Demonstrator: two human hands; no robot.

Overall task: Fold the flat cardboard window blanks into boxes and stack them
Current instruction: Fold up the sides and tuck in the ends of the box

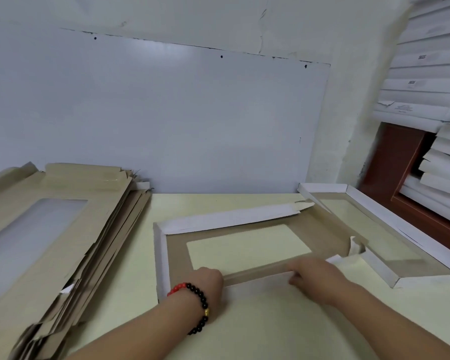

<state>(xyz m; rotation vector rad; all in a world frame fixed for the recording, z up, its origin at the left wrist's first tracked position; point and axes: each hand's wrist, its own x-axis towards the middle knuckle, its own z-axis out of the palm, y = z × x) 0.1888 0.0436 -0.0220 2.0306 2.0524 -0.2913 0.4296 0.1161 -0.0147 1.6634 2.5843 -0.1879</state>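
A half-folded window box [177, 245] lies on the pale table in front of me, brown inside with white outer walls and a clear window. Its left and far walls stand up. My left hand [205, 280], with a bead bracelet on the wrist, grips the near wall at its left end. My right hand [313, 272] grips the same near wall towards its right end, fingers curled over the edge. A finished box [411, 231] lies open side up just to the right, touching the half-folded one. A thick pile of flat blanks [37, 229] lies at the left.
A tall stack of white finished boxes [431, 100] fills the shelves at the upper right, beside a red-brown cabinet [398, 165]. A grey-white panel [166, 113] on the wall backs the table [270, 328].
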